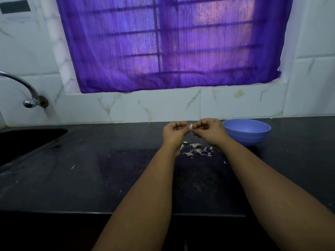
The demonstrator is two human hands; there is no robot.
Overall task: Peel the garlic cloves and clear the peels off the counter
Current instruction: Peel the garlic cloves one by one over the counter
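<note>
— What's the room like?

— A kitchen with white marbled wall tiles and a dark stone bench running across the view. A purple curtain covers the window, and bars show through it as shadows.

— And on the left?

— A sink is sunk into the bench, cut off by the picture's edge and too dark to see into. Above it curves a metal tap, its spout also cut off at the left. Up in the corner sits a dark rectangle on the wall; I can't make out what it is, and no writing can be read anywhere.

— The hands?

— Both are raised above the bench, near the back wall. The left hand has its fingers curled in and pinches a pale garlic clove at the fingertips. The right hand, fingers curled too, meets the clove from the other side; its exact hold is hard to make out.

— Where are the peels?

— A scatter of peels lies on the bench right below the hands, partly hidden by the wrists. A few stray flakes lie further off.

— Anything on the right?

— A blue bowl stands on the bench just beside the right hand. What it holds can't be seen from this angle.
</note>
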